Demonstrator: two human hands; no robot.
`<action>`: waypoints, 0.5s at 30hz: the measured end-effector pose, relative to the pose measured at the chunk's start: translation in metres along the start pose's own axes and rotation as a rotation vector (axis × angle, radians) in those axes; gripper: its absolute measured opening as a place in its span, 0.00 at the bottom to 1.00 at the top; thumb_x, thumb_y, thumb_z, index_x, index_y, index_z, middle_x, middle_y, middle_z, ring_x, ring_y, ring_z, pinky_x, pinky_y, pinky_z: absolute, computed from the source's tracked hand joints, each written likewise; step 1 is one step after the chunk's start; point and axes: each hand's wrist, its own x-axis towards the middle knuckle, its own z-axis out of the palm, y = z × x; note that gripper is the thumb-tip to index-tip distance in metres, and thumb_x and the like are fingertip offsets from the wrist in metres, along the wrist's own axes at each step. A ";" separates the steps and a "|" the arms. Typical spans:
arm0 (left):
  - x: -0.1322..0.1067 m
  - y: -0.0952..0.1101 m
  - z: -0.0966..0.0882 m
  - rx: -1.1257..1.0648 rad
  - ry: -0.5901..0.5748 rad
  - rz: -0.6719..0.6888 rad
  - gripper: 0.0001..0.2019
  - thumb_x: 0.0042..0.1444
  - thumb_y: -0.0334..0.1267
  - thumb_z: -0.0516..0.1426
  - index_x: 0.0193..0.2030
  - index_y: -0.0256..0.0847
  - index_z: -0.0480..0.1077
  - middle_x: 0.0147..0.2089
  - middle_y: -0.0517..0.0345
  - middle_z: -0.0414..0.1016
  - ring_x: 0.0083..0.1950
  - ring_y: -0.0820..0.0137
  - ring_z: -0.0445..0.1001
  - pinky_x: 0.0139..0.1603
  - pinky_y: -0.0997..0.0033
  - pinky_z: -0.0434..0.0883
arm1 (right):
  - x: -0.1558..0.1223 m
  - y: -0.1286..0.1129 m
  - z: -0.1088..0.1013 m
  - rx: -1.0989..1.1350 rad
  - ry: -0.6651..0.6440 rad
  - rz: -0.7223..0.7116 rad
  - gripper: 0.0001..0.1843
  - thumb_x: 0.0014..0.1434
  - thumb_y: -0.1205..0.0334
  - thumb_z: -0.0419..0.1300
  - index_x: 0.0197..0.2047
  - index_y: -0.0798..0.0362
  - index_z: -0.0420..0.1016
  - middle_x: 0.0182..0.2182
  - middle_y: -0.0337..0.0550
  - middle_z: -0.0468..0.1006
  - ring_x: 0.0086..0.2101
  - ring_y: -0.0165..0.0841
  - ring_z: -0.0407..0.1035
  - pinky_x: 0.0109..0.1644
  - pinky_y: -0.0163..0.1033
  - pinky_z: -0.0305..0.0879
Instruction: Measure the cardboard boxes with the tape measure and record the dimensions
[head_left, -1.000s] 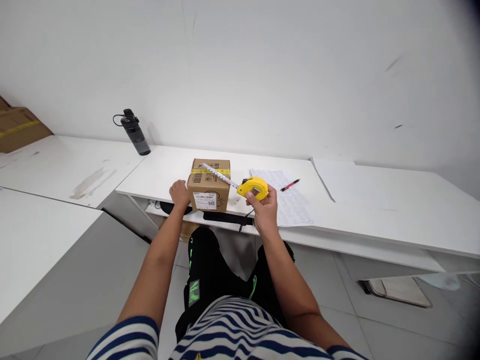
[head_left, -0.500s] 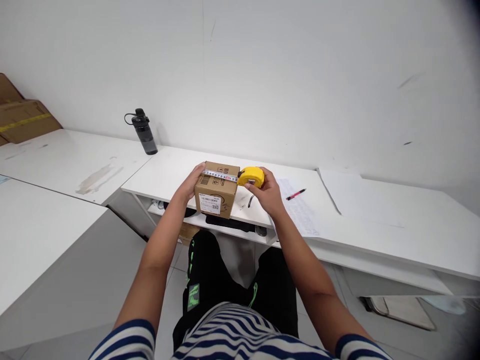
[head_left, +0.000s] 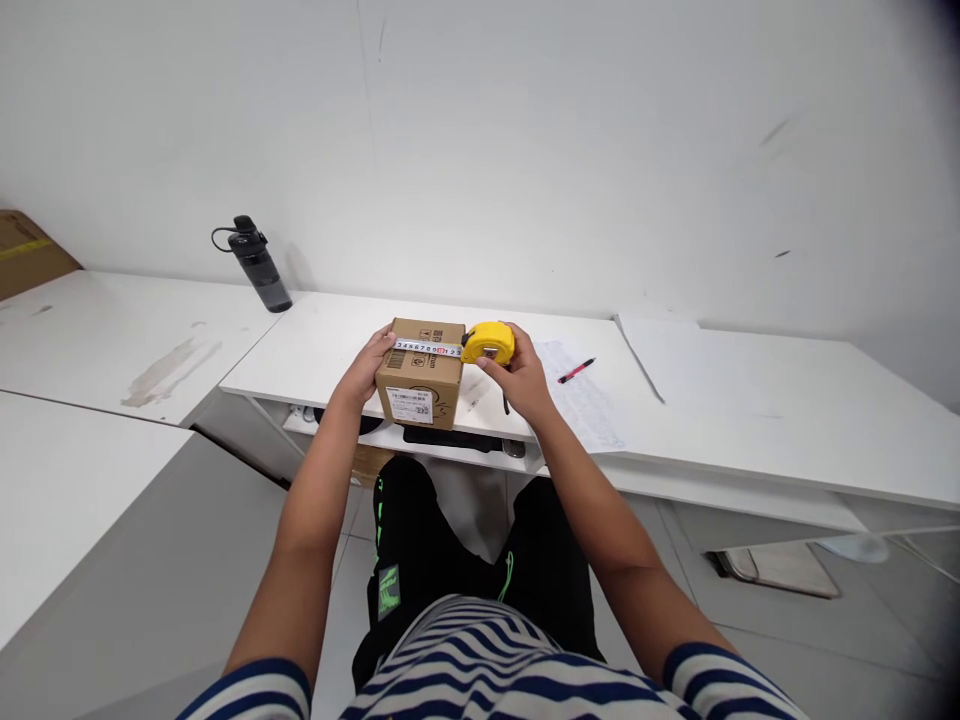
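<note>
A small brown cardboard box (head_left: 420,375) sits near the front edge of the white desk, with a printed white label (head_left: 409,405) on the side facing me. My left hand (head_left: 366,370) grips the box's left side, its fingertips at the top edge where the blade's end is hidden. Across the top of the box runs the white blade (head_left: 427,347) of a tape measure, its numbers showing. At the box's right edge, my right hand (head_left: 523,375) is closed around the yellow tape measure case (head_left: 489,343). A dark wrist strap (head_left: 505,404) hangs below it.
A written sheet (head_left: 581,410) with a red and black pen (head_left: 576,370) lies right of my right hand. Further right are white papers (head_left: 667,350). A dark water bottle (head_left: 261,268) stands at the back left. Below the desktop is an open shelf (head_left: 390,437).
My view has swung slightly, so the desk things appear further left. Both hands keep their hold, and the blade still lies across the box top.
</note>
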 end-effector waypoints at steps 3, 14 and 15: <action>-0.001 0.002 0.000 0.020 -0.009 0.014 0.35 0.61 0.49 0.65 0.72 0.38 0.65 0.64 0.42 0.78 0.64 0.51 0.77 0.66 0.50 0.73 | -0.002 0.001 0.003 0.003 0.006 0.002 0.44 0.56 0.38 0.71 0.70 0.41 0.62 0.63 0.49 0.73 0.60 0.45 0.70 0.65 0.53 0.71; 0.007 -0.004 0.006 0.237 0.245 0.145 0.24 0.63 0.48 0.61 0.63 0.44 0.68 0.61 0.45 0.79 0.63 0.54 0.78 0.66 0.49 0.74 | 0.024 -0.001 -0.087 -0.976 -0.243 0.219 0.39 0.68 0.47 0.60 0.77 0.48 0.57 0.74 0.58 0.63 0.72 0.58 0.56 0.72 0.67 0.54; 0.007 -0.006 0.009 0.263 0.297 0.155 0.23 0.64 0.47 0.59 0.65 0.45 0.67 0.62 0.46 0.78 0.64 0.55 0.77 0.67 0.49 0.74 | 0.030 0.002 -0.108 -1.117 -0.207 0.319 0.34 0.70 0.52 0.56 0.76 0.51 0.60 0.70 0.62 0.69 0.68 0.60 0.63 0.70 0.68 0.56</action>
